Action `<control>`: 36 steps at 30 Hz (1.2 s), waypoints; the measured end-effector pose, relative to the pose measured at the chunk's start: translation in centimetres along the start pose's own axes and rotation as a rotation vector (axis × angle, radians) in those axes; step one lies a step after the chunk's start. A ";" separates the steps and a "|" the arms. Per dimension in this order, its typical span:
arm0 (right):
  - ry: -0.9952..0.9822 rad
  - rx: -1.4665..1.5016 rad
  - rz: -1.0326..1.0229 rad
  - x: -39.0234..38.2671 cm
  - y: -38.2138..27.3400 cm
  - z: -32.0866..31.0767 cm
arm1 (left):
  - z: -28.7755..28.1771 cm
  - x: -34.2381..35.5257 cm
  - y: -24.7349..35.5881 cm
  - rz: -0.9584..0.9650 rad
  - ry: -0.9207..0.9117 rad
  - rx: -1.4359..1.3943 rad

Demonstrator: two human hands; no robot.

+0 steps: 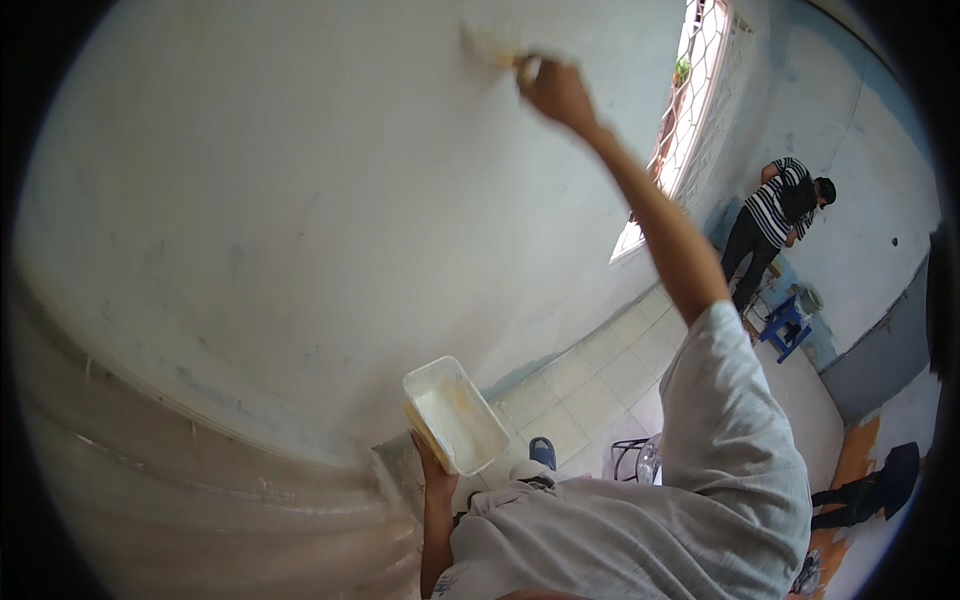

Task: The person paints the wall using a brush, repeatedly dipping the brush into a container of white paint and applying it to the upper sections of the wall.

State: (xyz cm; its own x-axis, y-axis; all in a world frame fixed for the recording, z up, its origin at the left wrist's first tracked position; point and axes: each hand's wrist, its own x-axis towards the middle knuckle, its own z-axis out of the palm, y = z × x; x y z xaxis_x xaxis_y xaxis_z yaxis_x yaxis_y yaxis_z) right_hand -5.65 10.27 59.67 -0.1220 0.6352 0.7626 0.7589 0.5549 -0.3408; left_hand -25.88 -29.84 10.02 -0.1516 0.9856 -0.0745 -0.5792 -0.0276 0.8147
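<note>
My right hand (556,92) is raised high with the arm stretched out, its fingers closed round the handle of a paintbrush (490,48). The bristles are blurred and lie at or very near the pale wall (300,150); I cannot tell if they touch. Low and to the left, my left hand (432,466) grips a rectangular plastic tub (457,416) from its side and underside. White paint coats the tub's bottom and inner walls. Some of the left fingers are hidden by the tub.
A window with a white lattice grille (690,100) is at the upper right. Beyond it, a person in a striped shirt (780,205) stands by a blue stool (787,326). Another person in dark clothes (880,485) is at the far right. A sheer curtain (250,510) hangs lower left above tiled floor (590,385).
</note>
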 end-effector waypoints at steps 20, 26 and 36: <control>0.121 0.156 -0.078 -0.4 -6.3 -7.4 | 0.8 4.2 -2.6 -0.013 0.258 -0.382; -0.012 0.053 -0.106 -12.5 0.1 5.3 | 6.3 5.1 -0.6 -0.026 0.315 -0.404; -0.835 0.572 0.348 -37.9 14.7 10.9 | 7.9 5.7 -2.8 0.174 0.379 -0.086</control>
State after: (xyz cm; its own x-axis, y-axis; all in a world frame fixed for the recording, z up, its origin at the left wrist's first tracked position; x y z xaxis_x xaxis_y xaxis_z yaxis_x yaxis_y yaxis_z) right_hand 3.15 0.18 19.77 -0.5203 0.8535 0.0302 0.4505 0.3043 -0.8394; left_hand -18.79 -22.87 11.88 -0.5276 0.8343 -0.1597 -0.5814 -0.2176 0.7840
